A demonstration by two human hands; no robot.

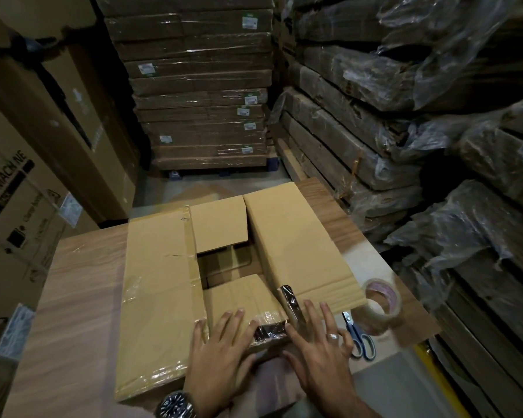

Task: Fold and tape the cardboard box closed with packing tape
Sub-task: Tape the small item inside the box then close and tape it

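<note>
While both flat hands, left (221,354) and right (317,342), gripping nothing, pressed the near flap (242,300), the brown corrugated box (160,285) gaped beside a glossy tape roll (384,306)

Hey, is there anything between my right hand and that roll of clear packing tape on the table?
Yes. The blue-handled scissors lie on the wooden table just beside the right hand, between it and the clear packing tape roll. Nothing else visible stands in the way.
</note>
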